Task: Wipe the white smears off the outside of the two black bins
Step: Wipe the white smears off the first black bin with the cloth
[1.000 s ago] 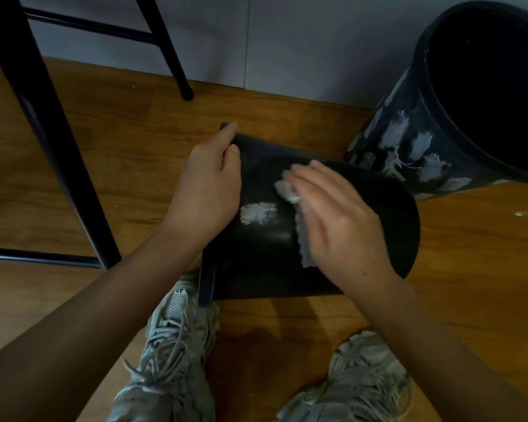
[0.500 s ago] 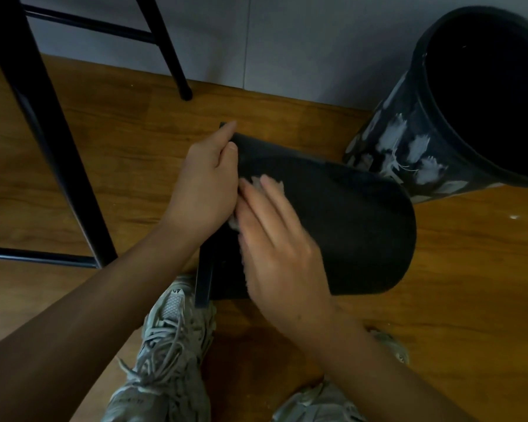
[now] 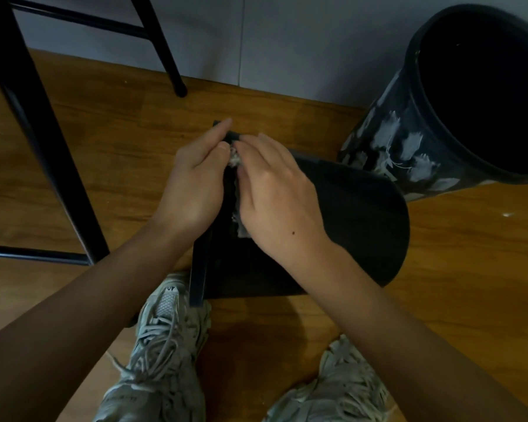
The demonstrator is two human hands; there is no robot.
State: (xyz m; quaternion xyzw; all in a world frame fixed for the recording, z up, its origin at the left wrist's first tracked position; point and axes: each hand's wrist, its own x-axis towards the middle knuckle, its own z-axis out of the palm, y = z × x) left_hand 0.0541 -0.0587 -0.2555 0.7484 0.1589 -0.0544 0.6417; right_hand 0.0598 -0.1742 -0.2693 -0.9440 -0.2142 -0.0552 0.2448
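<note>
Meanwhile, the right hand (image 3: 275, 196) presses a white rag (image 3: 237, 208) flat-fingered on the overturned bin (image 3: 354, 226) at centre; the left hand (image 3: 192, 184) grips its rim. Next, probably, the smeared bin (image 3: 409, 141) at two o'clock.

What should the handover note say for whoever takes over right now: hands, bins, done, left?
Left hand: grips the rim end of the lying bin, steadying it on the floor.
Right hand: presses a wipe flat against that bin's side, close to the left hand.
Second bin: stands at the right by the wall, untouched.
Done: no white smears show on the visible side of the lying bin; its underside and the patch under the hands are hidden.
Left: check those hidden parts, then wipe the second bin, whose outside is covered in white smears.
</note>
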